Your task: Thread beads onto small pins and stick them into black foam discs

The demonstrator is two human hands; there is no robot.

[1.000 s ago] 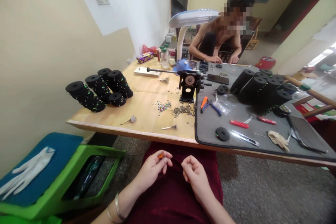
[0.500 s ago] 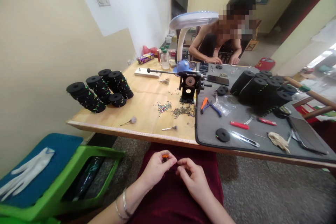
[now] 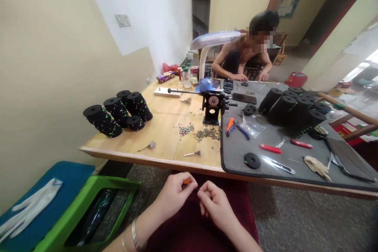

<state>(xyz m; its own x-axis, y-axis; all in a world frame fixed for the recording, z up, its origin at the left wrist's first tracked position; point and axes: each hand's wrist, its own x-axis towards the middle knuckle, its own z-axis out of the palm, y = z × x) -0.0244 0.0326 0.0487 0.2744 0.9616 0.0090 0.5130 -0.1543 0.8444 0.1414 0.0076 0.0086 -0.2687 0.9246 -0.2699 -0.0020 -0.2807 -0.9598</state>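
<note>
My left hand (image 3: 178,191) is closed over my lap, just in front of the table edge. A small orange thing (image 3: 187,181) shows between its thumb and curled fingers; the rest of it is hidden. My right hand (image 3: 215,202) is close beside it, thumb and fingertips pinched together. Whatever the right fingers hold, if anything, is too small to make out. A narrow gap separates the two sets of fingertips. Beyond them on the wood lie coloured beads (image 3: 186,129), a heap of small metal pieces (image 3: 207,134) and a thin stick with a tufted end (image 3: 192,153).
Black foam spools stand in stacks at left (image 3: 102,120) and right (image 3: 291,104). A black hand-cranked winder (image 3: 212,106) stands mid-table below a lamp (image 3: 217,39). Pliers (image 3: 238,129), a red-handled tool (image 3: 271,149) and tweezers (image 3: 279,164) lie on the grey mat (image 3: 233,157). A co-worker (image 3: 245,59) sits opposite.
The camera view has tilted slightly upward, so the table sits lower in the picture. My right fingers have curled in more tightly, and my left hand keeps the orange thing.
</note>
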